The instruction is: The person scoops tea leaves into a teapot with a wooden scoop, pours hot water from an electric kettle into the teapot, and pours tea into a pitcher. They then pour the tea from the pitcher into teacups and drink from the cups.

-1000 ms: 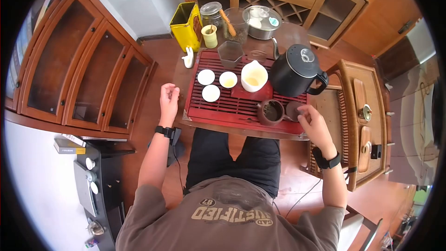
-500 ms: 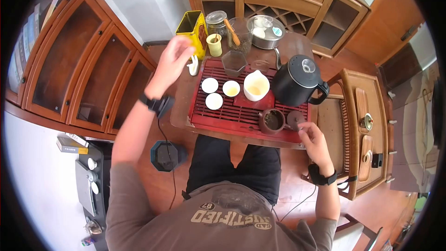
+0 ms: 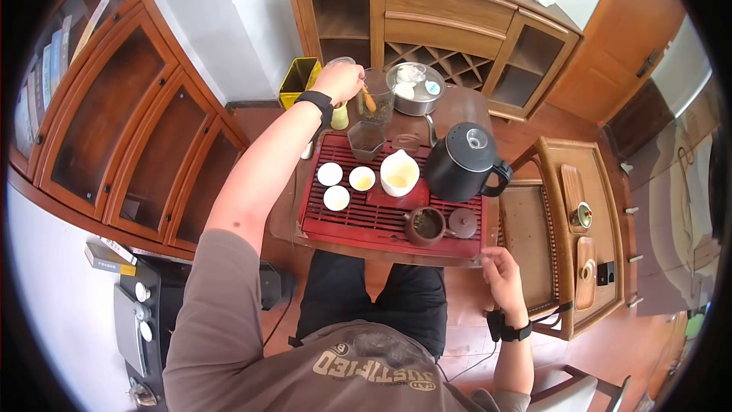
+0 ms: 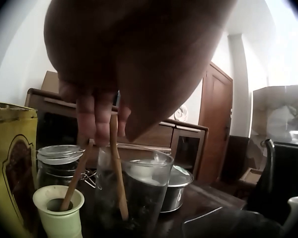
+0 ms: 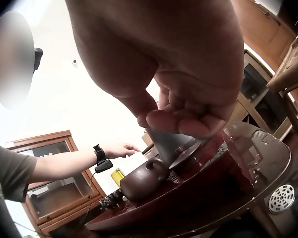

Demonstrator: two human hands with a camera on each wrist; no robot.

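Stretched to the back left of the table, my left hand [image 3: 341,82] is over the upper end of a wooden tea scoop or tongs [image 4: 118,173] that leans in a glass jar [image 3: 377,107]. Its fingers point down, fairly straight, and overlap the handle in the left wrist view; I cannot tell whether they press on it. My right hand [image 3: 502,275] hovers by the front right corner of the red tea tray [image 3: 335,238], fingers loosely bent, nothing in them. Close by, a brown clay teapot [image 3: 431,238] with wet leaves stands uncovered, its lid [image 3: 462,223] beside it.
Three white cups, one being a cup of pale tea [image 3: 362,178], a white pitcher [image 3: 399,174] and a black kettle [image 3: 462,164] crowd the tray. Behind stand a yellow tin [image 3: 297,82], a pale green vase [image 4: 59,213], a clip-top jar [image 4: 59,161] and a steel pot [image 3: 415,99].
My left hand has risen from the tray's left side and reached forward to the wooden handle. The right hand has drawn back from beside the teapot lid to the table's edge.
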